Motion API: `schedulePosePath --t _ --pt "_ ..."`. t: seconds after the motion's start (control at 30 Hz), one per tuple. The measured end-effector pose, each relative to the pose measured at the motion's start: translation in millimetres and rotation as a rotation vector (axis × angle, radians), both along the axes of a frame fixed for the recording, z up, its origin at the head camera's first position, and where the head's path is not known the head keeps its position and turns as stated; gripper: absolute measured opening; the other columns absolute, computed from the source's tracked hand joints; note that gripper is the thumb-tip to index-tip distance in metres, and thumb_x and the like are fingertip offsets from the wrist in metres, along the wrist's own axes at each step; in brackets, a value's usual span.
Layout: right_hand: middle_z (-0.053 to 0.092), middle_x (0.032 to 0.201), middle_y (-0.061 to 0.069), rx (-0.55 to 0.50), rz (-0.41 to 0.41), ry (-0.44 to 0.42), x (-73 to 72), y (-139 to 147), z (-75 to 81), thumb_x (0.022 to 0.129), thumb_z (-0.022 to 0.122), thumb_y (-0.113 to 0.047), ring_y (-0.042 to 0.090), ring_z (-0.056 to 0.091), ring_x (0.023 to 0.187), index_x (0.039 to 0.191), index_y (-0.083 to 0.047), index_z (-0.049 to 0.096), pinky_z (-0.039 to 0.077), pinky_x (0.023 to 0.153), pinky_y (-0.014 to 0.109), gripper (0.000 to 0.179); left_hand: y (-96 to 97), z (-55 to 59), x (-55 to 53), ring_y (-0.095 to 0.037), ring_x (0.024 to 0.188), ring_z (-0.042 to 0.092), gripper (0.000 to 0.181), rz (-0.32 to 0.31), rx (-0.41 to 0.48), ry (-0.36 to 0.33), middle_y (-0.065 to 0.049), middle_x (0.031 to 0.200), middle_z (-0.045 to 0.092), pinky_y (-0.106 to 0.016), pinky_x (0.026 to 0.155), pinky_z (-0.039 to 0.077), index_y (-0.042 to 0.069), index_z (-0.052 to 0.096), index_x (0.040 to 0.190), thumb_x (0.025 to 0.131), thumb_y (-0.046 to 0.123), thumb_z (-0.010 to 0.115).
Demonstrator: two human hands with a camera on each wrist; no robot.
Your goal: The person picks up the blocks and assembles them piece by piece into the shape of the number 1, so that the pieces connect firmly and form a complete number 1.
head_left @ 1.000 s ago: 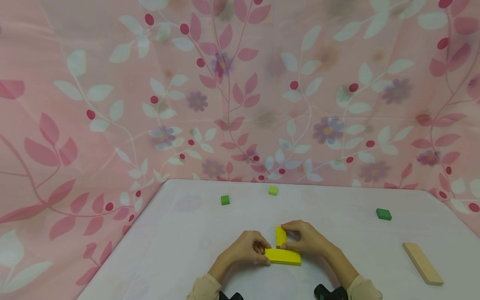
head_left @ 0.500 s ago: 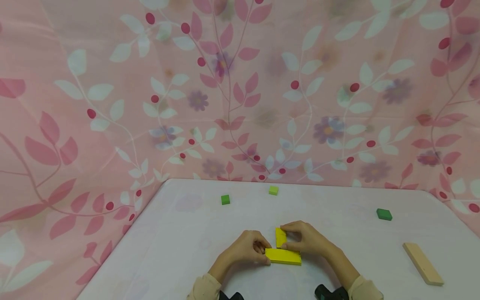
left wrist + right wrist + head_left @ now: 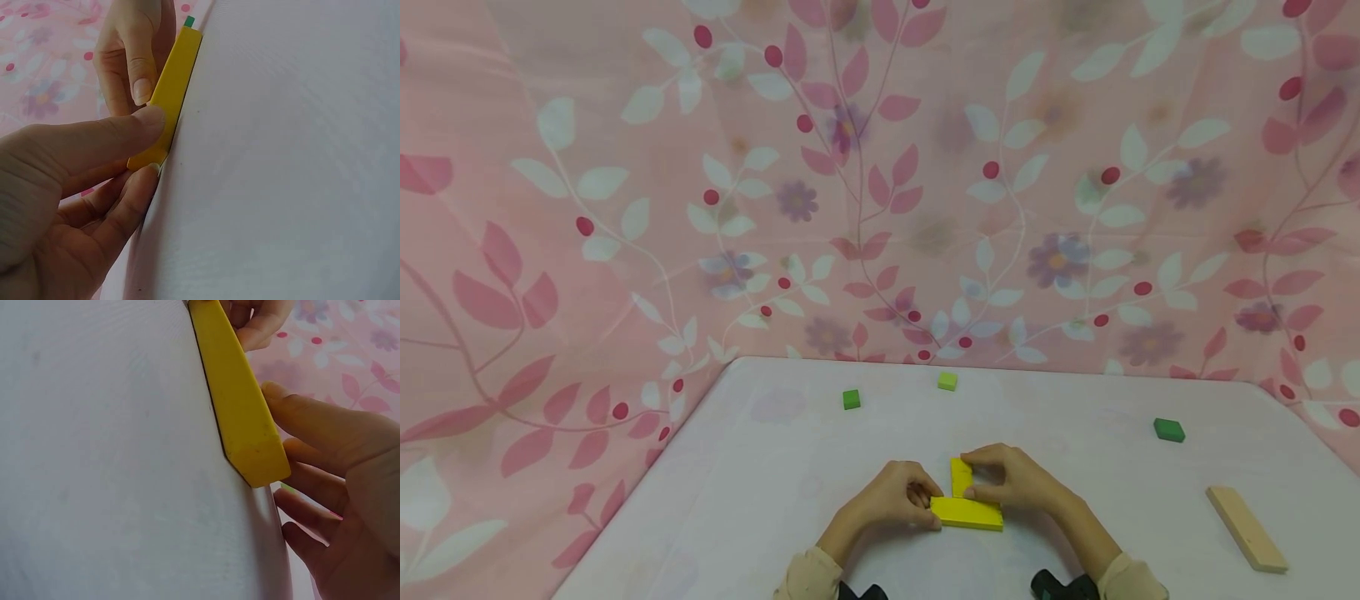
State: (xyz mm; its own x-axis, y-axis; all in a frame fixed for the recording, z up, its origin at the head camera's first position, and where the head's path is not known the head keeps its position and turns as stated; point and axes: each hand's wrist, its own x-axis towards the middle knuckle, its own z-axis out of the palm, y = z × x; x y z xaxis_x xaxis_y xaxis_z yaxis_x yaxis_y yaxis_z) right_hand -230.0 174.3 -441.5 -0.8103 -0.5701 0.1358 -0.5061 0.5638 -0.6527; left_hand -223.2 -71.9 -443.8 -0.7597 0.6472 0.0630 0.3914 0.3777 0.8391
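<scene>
Two yellow blocks lie in front of me in the head view. The front yellow block [image 3: 967,515] is long and runs left to right. My left hand [image 3: 897,495] pinches its left end, thumb on the near face in the left wrist view. Behind it, the rear yellow block [image 3: 961,477] points away from me at about a right angle, its near end right at the front one. My right hand [image 3: 1021,478] pinches this rear block between thumb and fingers from the right. In the right wrist view the front block [image 3: 240,394] hides the rear one.
All this is on a white-covered table [image 3: 760,467]. Toward the back are a green cube [image 3: 851,399] and a light green block [image 3: 947,381]. At the right lie a dark green block [image 3: 1169,430] and a plain wooden plank [image 3: 1247,530]. A floral curtain [image 3: 880,183] hangs behind.
My right hand has drawn the rear yellow block slightly toward me, against the front one. The left hand and the front block have stayed put.
</scene>
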Motion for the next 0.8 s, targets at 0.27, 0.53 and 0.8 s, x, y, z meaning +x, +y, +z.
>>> schedulePosePath --t 0.27,0.53,0.8 --pt "0.061 0.123 0.014 -0.01 0.026 -0.031 1.4 3.7 4.1 0.084 0.07 -0.031 0.037 0.053 0.115 0.123 0.001 0.06 0.039 0.096 0.057 0.051 0.9 0.5 0.7 0.002 0.064 0.054 0.029 0.007 -0.002 -0.001 0.008 0.077 0.058 -0.015 0.062 0.05 -0.002 0.072 0.093 0.067 0.004 0.082" --pt "0.06 0.125 0.014 -0.002 0.012 -0.055 1.5 4.4 2.2 0.085 0.07 -0.031 0.037 0.051 0.118 0.125 0.0 0.058 0.037 0.098 0.057 0.052 1.4 -0.7 0.6 0.002 0.064 0.055 0.029 0.006 -0.011 0.015 0.007 0.077 0.059 -0.015 0.061 0.051 -0.001 0.072 0.092 0.066 0.005 0.083" --pt "0.059 0.126 0.015 -0.005 0.048 -0.035 2.6 5.7 3.9 0.087 0.067 -0.029 0.038 0.051 0.118 0.126 0.001 0.057 0.037 0.097 0.058 0.05 1.8 0.2 1.3 0.001 0.064 0.055 0.029 0.012 -0.015 0.013 0.007 0.076 0.058 -0.015 0.062 0.05 -0.001 0.072 0.092 0.066 0.005 0.083"
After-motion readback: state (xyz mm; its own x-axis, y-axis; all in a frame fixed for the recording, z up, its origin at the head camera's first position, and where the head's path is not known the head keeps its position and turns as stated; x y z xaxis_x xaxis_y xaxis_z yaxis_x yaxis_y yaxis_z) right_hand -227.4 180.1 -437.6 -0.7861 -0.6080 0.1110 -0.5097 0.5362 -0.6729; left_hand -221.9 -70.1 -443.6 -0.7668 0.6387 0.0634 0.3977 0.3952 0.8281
